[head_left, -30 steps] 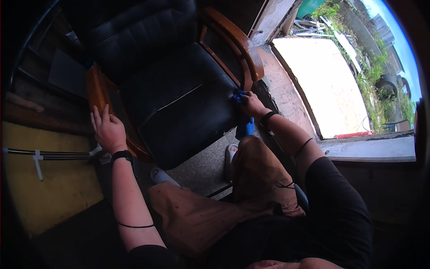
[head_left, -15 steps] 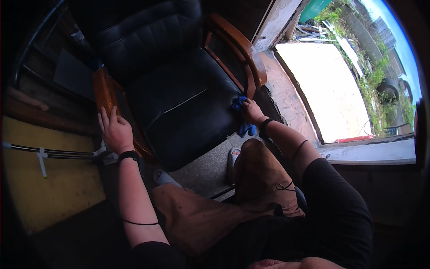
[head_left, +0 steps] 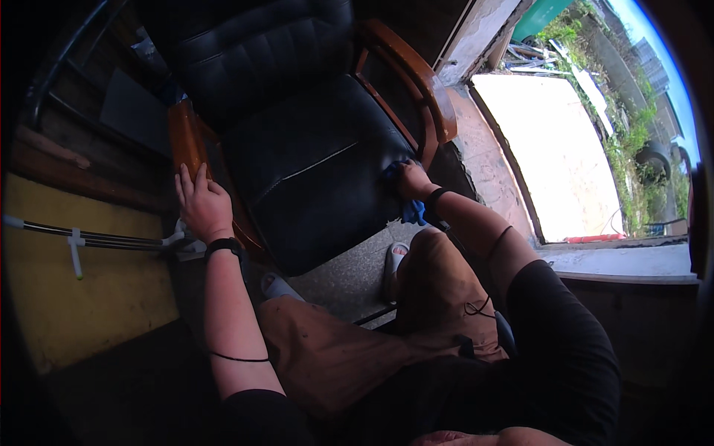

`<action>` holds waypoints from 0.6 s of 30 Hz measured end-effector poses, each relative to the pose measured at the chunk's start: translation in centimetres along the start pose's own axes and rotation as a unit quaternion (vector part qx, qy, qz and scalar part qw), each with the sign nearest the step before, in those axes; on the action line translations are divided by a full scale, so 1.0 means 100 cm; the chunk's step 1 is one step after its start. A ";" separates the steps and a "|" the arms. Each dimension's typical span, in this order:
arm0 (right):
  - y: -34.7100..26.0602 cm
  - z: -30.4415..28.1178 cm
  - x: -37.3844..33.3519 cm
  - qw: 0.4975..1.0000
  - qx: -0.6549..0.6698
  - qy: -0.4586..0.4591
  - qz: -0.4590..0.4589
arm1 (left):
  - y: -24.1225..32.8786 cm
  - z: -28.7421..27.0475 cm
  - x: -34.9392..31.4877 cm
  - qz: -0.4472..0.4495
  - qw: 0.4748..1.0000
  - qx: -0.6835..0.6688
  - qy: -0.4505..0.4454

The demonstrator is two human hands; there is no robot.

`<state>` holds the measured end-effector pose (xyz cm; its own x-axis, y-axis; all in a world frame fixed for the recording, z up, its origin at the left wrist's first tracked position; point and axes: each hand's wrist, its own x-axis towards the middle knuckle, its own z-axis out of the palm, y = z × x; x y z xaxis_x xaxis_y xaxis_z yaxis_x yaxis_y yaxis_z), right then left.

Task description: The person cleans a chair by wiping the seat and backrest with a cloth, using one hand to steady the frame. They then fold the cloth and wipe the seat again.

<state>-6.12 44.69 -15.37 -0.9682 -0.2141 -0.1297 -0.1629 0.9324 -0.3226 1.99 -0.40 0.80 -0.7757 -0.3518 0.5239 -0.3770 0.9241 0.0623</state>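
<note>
In front of me stands an armchair with a black, leather-like seat (head_left: 312,201) and a padded backrest (head_left: 260,59). My left hand (head_left: 206,204) lies with its fingers stretched out over the front end of the wooden left armrest (head_left: 186,141). At the seat's right front corner, my right hand (head_left: 413,181) is closed on a blue cloth (head_left: 413,212) and presses it against the seat. Part of the cloth hangs below the hand by the seat's edge. The wooden right armrest (head_left: 420,82) rises just beyond that hand.
A yellow panel (head_left: 89,290) with a white-and-black rod rack (head_left: 82,241) stands at the left. On the right, a doorway opens onto a bright white board (head_left: 550,149), plants and debris. My knees and sandals (head_left: 396,260) are close to the chair's front.
The whole view has shifted slightly, so the chair appears a little to the right. My right hand stays at the seat corner with the cloth, now more bunched under the fingers.
</note>
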 end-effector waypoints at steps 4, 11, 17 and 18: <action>-0.025 0.011 0.009 0.989 -0.018 -0.142 -0.033 | 0.005 0.005 0.000 0.004 1.000 -0.002 0.005; -0.127 0.041 -0.028 0.993 0.087 -0.068 -0.032 | 0.001 0.001 0.004 0.009 1.000 0.004 0.006; -0.203 0.071 -0.078 0.976 0.133 -0.110 -0.133 | 0.021 -0.009 0.008 0.015 1.000 0.004 -0.013; -0.214 0.075 -0.083 0.964 0.155 -0.148 -0.158 | 0.019 -0.011 0.007 0.009 1.000 0.005 -0.013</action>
<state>6.85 24.32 -14.41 -0.7759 -0.5891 -0.2258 -0.3320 0.6856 -0.6479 1.27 1.25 2.19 -0.7953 -0.3380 0.5033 -0.3671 0.9291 0.0439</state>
